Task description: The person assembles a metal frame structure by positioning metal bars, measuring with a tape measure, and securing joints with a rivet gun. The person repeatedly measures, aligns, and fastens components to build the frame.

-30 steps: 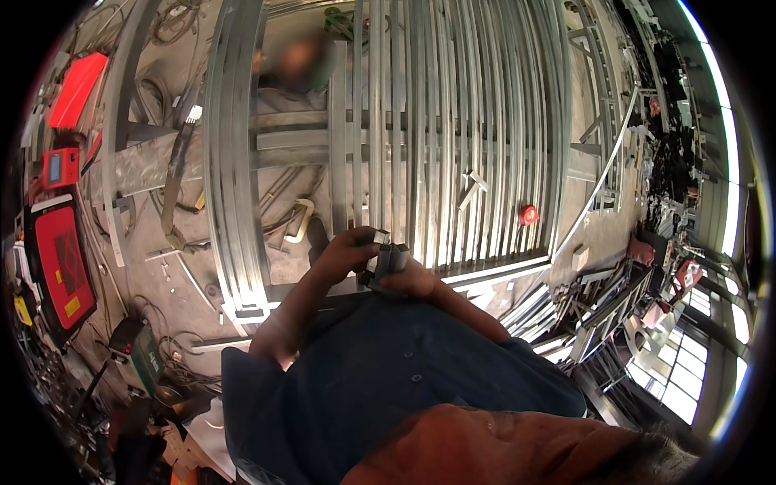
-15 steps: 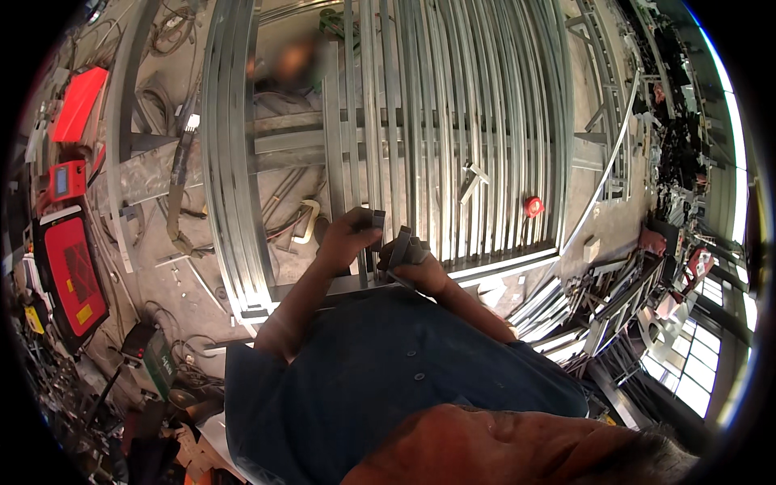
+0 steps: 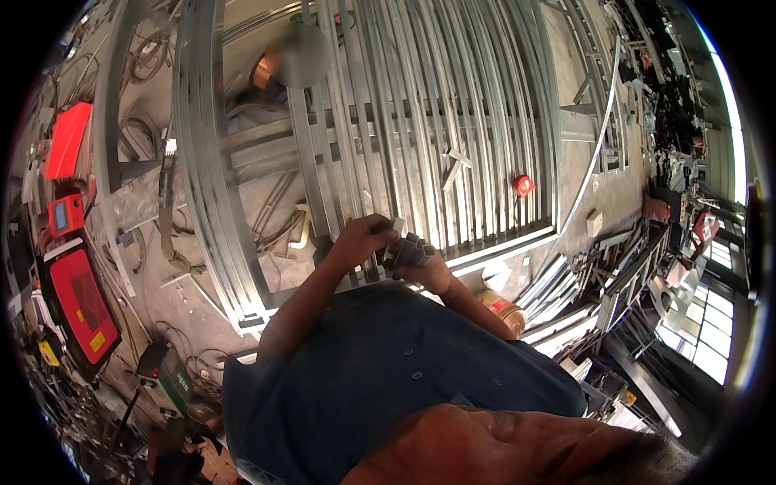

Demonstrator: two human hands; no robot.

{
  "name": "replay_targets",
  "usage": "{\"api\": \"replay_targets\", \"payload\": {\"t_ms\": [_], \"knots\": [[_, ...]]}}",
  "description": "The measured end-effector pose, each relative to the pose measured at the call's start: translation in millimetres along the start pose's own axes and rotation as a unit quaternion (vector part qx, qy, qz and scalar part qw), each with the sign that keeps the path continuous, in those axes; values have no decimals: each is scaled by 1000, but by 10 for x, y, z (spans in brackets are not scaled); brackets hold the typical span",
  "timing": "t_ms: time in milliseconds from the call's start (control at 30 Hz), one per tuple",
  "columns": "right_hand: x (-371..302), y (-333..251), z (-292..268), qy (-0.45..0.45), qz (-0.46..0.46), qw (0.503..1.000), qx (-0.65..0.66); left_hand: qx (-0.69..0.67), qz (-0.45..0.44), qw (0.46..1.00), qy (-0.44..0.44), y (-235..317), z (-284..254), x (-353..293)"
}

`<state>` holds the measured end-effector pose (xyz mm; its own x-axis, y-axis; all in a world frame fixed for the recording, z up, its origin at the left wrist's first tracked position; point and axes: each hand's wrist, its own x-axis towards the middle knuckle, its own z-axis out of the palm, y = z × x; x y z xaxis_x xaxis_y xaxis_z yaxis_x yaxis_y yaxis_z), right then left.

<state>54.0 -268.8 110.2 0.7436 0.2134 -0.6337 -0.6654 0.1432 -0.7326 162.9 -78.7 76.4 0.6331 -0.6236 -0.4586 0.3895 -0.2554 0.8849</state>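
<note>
My left hand is closed on a short piece of metal tube, its end pale in the light. Beside it, my right hand grips several short square metal tube pieces, bunched together with their hollow ends showing. Both hands are close together over the near end of a frame of long parallel metal bars. To their right, a small T-shaped metal piece and a round red tape measure lie on the bars.
Beyond the bars at upper left is another person, partly blurred. A yellowish clamp is left of my hands. Red machines and cables stand at far left. A jar is beside my right forearm; metal offcuts lie further right.
The view has shifted, and the bars now slant more. My left hand's piece is turned to show a bright end, and the pieces in my right hand are tilted differently. The other person's head has moved.
</note>
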Motion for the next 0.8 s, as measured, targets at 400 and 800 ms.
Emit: {"api": "replay_targets", "payload": {"t_ms": [400, 800], "knots": [[-63, 37, -74, -3, 4, 1000, 10, 105, 25, 886, 450, -416, -1476, 572], [70, 121, -35, -19, 10, 995, -93, 376, -18, 824, 424, -1007, -1876, 1417]]}}
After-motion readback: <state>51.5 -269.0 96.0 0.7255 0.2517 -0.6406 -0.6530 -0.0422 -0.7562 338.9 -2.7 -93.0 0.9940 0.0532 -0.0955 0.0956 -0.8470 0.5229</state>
